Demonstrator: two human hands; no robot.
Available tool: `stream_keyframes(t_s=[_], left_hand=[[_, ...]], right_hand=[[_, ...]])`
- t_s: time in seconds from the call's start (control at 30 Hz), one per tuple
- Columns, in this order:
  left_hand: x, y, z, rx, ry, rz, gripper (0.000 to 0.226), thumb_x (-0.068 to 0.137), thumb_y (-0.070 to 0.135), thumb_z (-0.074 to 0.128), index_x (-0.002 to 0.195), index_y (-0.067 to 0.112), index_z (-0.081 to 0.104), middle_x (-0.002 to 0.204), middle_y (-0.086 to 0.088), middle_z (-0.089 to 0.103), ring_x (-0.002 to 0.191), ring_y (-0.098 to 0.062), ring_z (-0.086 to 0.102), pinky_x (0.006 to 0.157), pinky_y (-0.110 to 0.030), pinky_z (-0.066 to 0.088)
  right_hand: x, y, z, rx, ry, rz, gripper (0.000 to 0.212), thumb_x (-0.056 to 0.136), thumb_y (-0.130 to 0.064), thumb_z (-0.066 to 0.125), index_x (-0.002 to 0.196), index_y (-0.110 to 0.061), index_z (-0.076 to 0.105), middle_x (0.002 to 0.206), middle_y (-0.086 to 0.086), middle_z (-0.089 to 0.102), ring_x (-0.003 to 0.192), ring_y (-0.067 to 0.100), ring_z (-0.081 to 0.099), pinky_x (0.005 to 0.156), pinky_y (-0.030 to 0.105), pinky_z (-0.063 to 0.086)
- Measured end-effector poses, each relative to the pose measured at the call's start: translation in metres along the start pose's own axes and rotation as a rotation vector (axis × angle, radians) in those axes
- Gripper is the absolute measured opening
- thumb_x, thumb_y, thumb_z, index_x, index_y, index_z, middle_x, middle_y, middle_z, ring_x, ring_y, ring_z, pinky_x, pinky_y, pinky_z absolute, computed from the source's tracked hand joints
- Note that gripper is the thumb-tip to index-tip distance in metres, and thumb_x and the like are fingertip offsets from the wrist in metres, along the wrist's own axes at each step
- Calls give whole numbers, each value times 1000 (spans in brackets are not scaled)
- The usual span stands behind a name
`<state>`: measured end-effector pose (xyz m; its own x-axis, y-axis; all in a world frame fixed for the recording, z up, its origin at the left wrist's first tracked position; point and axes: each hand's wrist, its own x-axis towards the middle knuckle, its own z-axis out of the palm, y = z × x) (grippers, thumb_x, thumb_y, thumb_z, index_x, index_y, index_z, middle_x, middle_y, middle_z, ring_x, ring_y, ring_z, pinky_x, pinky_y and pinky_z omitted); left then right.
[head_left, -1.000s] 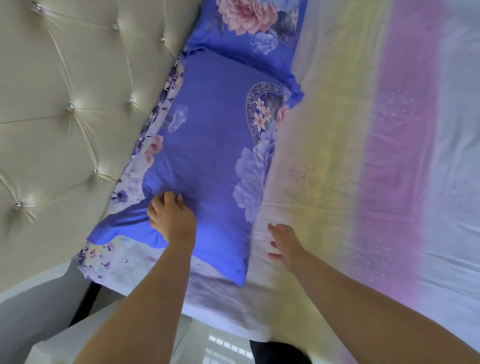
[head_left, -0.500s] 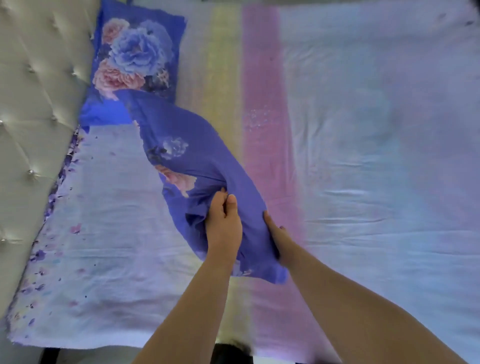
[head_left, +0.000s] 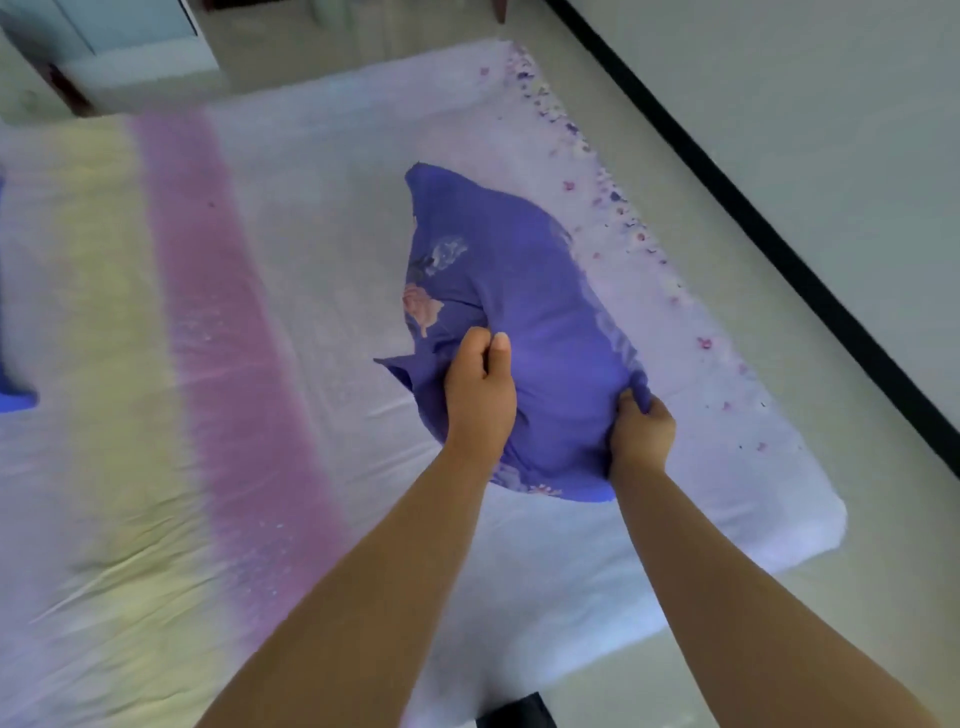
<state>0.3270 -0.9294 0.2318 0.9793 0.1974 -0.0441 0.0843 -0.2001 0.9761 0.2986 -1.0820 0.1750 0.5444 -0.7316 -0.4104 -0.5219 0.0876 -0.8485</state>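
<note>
A blue pillow with flower prints (head_left: 519, 291) is lifted over the bed, its far end pointing away from me. My left hand (head_left: 480, 389) grips a bunch of its fabric near the middle of the near end, thumb on top. My right hand (head_left: 641, 428) grips the near right corner from below, fingers curled into the cloth. Under the pillow lies the bed sheet (head_left: 311, 249), pale lilac with a pink and a yellow stripe.
The sheet's right edge (head_left: 613, 197) carries small flower prints and ends at the pale floor (head_left: 779, 130). A black line (head_left: 779, 244) crosses the floor on the right. A bit of another blue pillow (head_left: 13, 400) shows at the left edge. Furniture stands beyond the bed.
My view has swung from the headboard to the bed's other end. Both hands took hold of the pillow, lifted it from the head of the bed and carried it here.
</note>
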Motion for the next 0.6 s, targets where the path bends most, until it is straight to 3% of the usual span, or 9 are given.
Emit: stream_keyframes(t_s=[0.07, 0.17, 0.27, 0.3, 0.37, 0.43, 0.5, 0.53, 0.6], left_hand=[[3, 8, 40, 76, -54, 47, 31, 99, 19, 47, 70, 16, 34, 57, 6, 35, 58, -10, 29, 54, -16, 30], [9, 2, 77, 183, -77, 58, 20, 99, 22, 47, 80, 14, 44, 69, 8, 52, 66, -13, 41, 56, -19, 28], [9, -25, 88, 387, -202, 12, 17, 98, 24, 47, 92, 10, 54, 91, -4, 65, 86, -25, 58, 71, -32, 41], [6, -37, 86, 469, -262, -21, 18, 98, 25, 46, 95, 10, 56, 95, -6, 66, 92, -28, 60, 75, -35, 44], [-4, -59, 73, 621, -352, -91, 19, 97, 28, 46, 99, 13, 58, 103, -8, 66, 100, -31, 59, 80, -36, 44], [-9, -78, 48, 714, -366, -157, 20, 96, 29, 46, 101, 14, 59, 106, -9, 66, 104, -32, 57, 80, -33, 42], [-7, -91, 15, 737, -344, -209, 21, 96, 28, 45, 100, 13, 59, 106, -9, 65, 105, -31, 57, 79, -31, 41], [-5, -96, -4, 740, -332, -233, 21, 96, 28, 45, 100, 12, 59, 106, -10, 65, 105, -31, 57, 78, -31, 40], [1, -104, -46, 739, -299, -282, 22, 96, 28, 45, 99, 13, 60, 106, -9, 65, 103, -30, 57, 77, -30, 41]], right_hand=[[34, -9, -30, -10, 93, -43, 29, 92, -18, 49, 65, -13, 41, 60, 2, 39, 58, 22, 33, 60, 31, 33], [76, -11, -61, -117, 130, -77, 27, 93, -22, 50, 68, -12, 44, 67, 5, 44, 72, 24, 41, 69, 30, 34], [102, 4, -67, -357, -109, -13, 19, 93, -26, 56, 103, -10, 56, 101, 9, 56, 91, 28, 52, 79, 33, 41], [104, 12, -65, -421, -211, 10, 33, 91, -24, 59, 120, -8, 54, 115, 10, 56, 102, 30, 55, 87, 36, 43], [97, 24, -57, -531, -356, -4, 47, 90, -20, 62, 131, -2, 47, 128, 15, 55, 115, 33, 53, 96, 35, 39], [77, 28, -38, -610, -470, -8, 40, 92, -20, 60, 127, -3, 50, 121, 16, 57, 111, 32, 55, 90, 31, 39], [48, 30, -5, -682, -625, -43, 17, 92, -27, 59, 102, -14, 60, 101, 10, 56, 96, 25, 55, 79, 29, 42], [35, 33, 15, -705, -694, -59, 14, 89, -34, 61, 87, -20, 59, 99, 5, 54, 94, 21, 53, 81, 29, 44], [9, 48, 63, -724, -792, -71, 25, 81, -46, 64, 93, -24, 61, 112, 2, 56, 102, 22, 59, 92, 32, 48]])
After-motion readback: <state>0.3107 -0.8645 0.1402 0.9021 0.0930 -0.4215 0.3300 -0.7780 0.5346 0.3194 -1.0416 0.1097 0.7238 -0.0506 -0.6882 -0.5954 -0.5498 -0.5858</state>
